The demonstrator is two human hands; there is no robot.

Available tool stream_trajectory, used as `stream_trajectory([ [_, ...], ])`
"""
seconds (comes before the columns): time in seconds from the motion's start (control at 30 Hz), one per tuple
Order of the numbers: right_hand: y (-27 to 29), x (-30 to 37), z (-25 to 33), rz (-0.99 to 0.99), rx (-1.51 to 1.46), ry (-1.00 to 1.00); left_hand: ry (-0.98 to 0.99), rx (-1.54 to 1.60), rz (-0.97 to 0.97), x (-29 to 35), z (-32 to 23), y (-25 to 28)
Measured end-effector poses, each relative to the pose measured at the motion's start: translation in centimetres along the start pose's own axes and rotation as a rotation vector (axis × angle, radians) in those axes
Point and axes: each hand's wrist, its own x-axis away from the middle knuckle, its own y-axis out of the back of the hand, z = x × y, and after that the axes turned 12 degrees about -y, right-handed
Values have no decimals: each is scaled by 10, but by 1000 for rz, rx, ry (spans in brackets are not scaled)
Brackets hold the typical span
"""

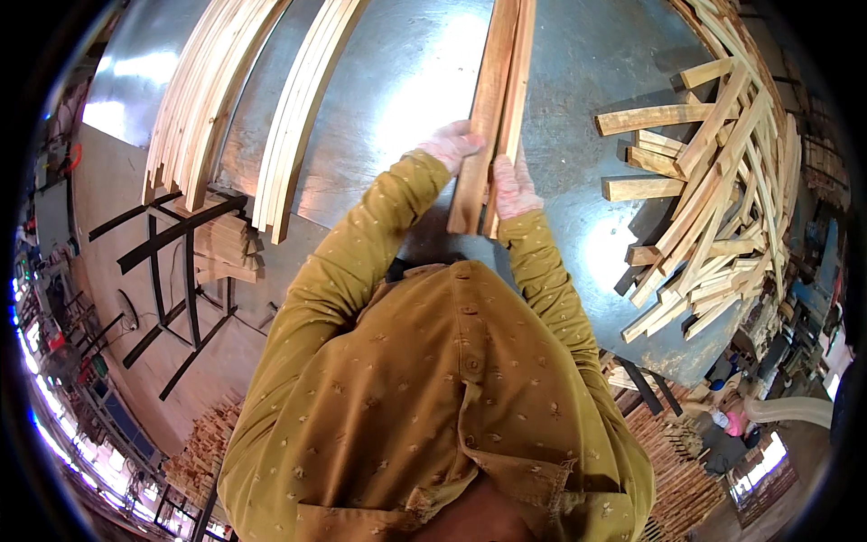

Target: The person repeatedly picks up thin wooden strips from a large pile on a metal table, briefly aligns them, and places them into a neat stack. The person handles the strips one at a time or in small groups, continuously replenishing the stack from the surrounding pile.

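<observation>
**Crowded on both sides at the metal table (587, 54)**

The table spreads widest of all, its bluish top shining in patches. At its near side stands a person in a mustard shirt (415, 352), whose torso blocks my view of part of the near edge.

On the right, a tangled pile of loose wooden sticks (713, 208) takes up much of the surface, the pieces crossing at all angles. Far over on the left lies a broad stack of pale strips (212, 90), with a narrower bundle (307, 108) just beside it. A black metal stand (188, 262) sits beneath the stack's near end, next to some short wooden blocks (226, 244).

In the middle, between the bundle and the pile, two long boards run from far to near, in front of the person: the wider left board (488, 99) and the narrower right board (517, 90), close together.

The left hand (452, 147) grips the left board at its left edge; the right hand (515, 188) pinches the right board, thumb over its face. Their undersides are hidden.

Smallest, off to the near right beyond the table, are a pale hose (795, 411) and a blurred co-worker (733, 421), partly in pink.
</observation>
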Motion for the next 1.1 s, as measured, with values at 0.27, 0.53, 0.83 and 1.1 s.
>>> stream_trajectory([
  [0.27,26,-10,-4,-224,66,232,33,-430,-52,3,-33,-14],
  [0.53,25,-18,3,7,71,83,83,-237,132,-1,-43,-38],
  [0.83,6,31,71,91,-73,-40,108,82,192,7,-51,-29],
  [1.1,-2,27,41,685,-595,-68,73,122,153,11,-85,-26],
])
